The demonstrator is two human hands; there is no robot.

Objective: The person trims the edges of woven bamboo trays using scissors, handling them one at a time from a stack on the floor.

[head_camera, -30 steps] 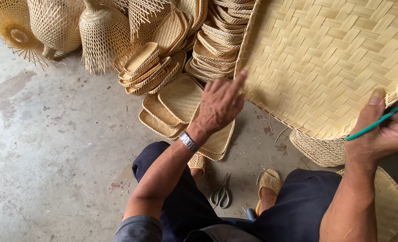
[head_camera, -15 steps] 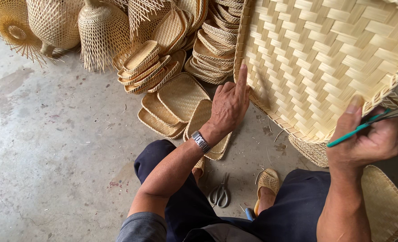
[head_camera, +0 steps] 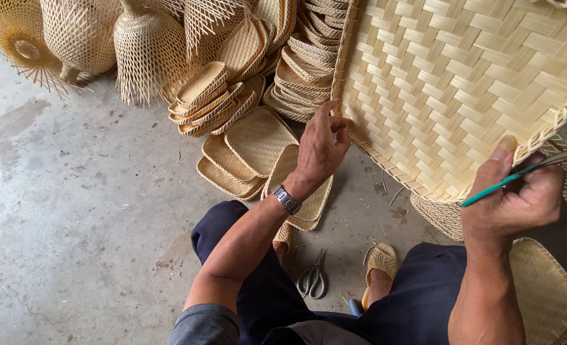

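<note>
Concrete floor [head_camera: 72, 211] holds stacked empty woven trays [head_camera: 258, 144]; left hand [head_camera: 321, 150] grips big woven tray [head_camera: 462, 83].

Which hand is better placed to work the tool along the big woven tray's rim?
Right, probably: the right hand holds the green-handled tool against the woven tray rim; the left hand only grips its far edge.
</note>
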